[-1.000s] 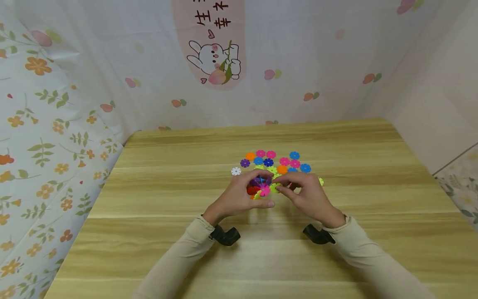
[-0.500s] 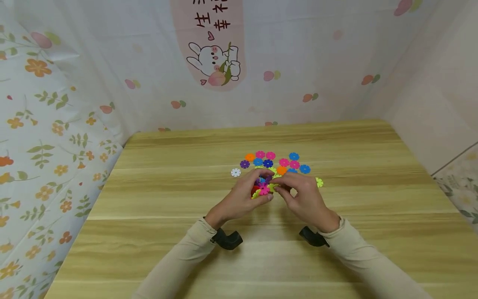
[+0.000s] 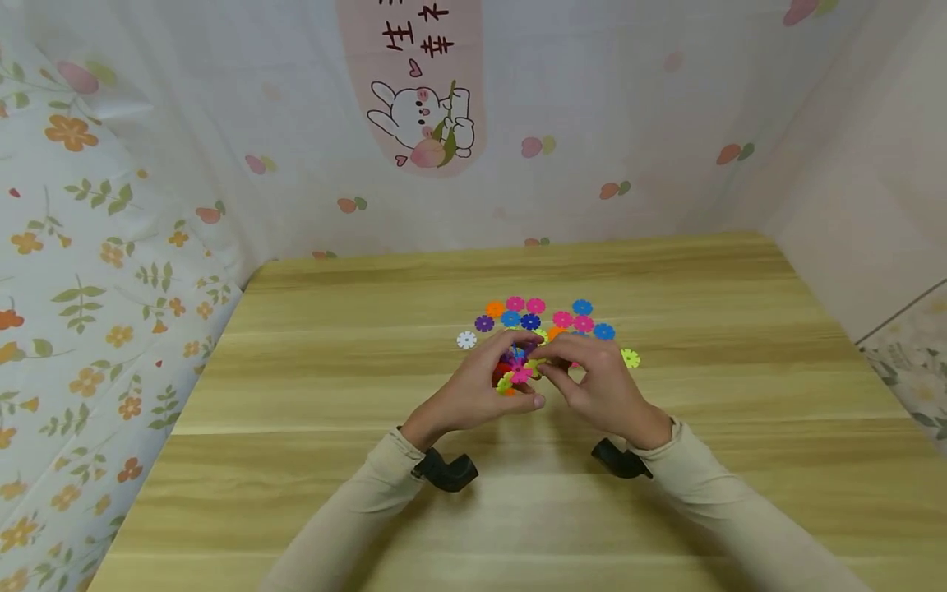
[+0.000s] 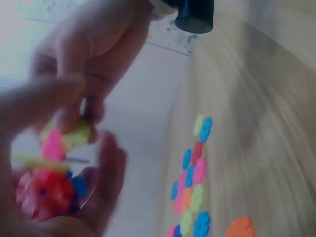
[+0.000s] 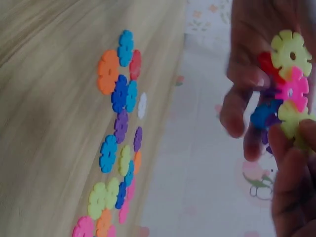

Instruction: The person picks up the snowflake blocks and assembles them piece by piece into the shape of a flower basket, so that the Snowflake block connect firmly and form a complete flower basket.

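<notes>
My left hand [image 3: 473,390] cups a cluster of interlocking flower-shaped plastic discs [image 3: 520,372], held above the table. Red, pink, purple, blue and yellow-green discs show in it. From the other side my right hand [image 3: 602,385] pinches a yellow-green disc [image 5: 290,117] between thumb and fingertips, right at the pink disc [image 5: 295,91] of the cluster. A further yellow-green disc [image 5: 291,53] sits on the cluster's other side, beside a red one [image 5: 268,66]. In the left wrist view, the red discs [image 4: 44,192] lie within the left hand's curved fingers.
Several loose flower discs lie flat on the wooden table [image 3: 333,370] beyond the hands, including a white one [image 3: 467,339], a purple one [image 3: 484,323] and a blue one [image 3: 604,331]. A yellow-green disc [image 3: 630,358] lies right of the right hand. A patterned cloth hangs behind the table.
Both hands stay close together at the cluster. The right fingertips have shifted slightly left with the yellow-green disc, and the left thumb has closed in, then moved slightly away again.
</notes>
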A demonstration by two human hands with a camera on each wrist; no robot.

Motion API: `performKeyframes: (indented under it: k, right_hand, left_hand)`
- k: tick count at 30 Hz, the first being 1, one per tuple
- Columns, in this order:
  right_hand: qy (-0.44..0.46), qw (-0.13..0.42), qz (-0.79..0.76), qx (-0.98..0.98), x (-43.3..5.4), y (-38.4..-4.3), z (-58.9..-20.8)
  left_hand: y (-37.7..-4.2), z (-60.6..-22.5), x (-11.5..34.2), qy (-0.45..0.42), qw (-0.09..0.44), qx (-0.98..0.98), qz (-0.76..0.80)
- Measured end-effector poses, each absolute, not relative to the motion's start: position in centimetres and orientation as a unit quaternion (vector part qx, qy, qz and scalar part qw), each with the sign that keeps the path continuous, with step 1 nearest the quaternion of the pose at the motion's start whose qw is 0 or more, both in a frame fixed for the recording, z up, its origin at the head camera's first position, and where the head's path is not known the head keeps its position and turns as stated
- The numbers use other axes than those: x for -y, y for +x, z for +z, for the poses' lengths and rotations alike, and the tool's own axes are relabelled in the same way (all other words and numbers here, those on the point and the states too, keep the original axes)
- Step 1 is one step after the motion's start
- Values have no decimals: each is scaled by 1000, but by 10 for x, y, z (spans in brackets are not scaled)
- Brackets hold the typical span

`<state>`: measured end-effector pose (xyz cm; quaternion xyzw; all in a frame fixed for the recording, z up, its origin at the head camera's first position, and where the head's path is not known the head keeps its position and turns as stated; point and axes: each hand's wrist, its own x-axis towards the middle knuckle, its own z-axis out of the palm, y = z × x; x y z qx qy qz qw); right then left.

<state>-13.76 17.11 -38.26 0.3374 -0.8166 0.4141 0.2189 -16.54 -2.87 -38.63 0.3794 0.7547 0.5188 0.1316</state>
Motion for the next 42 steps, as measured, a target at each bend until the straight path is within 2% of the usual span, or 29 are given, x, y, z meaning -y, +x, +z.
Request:
performKeyframes:
  k: [11, 14, 18, 21, 30, 42]
  right_hand:
    - [304, 73, 495, 810, -190, -139, -381]
    - [304, 72, 489, 814, -190, -136, -372]
    - [286, 101, 465, 832, -197, -131, -355]
    - [264, 113, 434, 854, -216, -138, -363]
    - [187, 25, 261, 947, -257, -159, -403]
    - [173, 11, 187, 967, -275, -173, -423]
  left_hand:
    - [-170, -388, 34, 413, 224, -679, 564]
    - [-168, -390, 33, 411, 220, -684, 561]
    - [-168, -389, 34, 400, 196, -712, 543]
    - [-168, -389, 36, 395, 191, -720, 538]
    - [-167, -394, 43, 387, 190, -730, 530]
    - [-171, -392, 38, 388, 175, -740, 521]
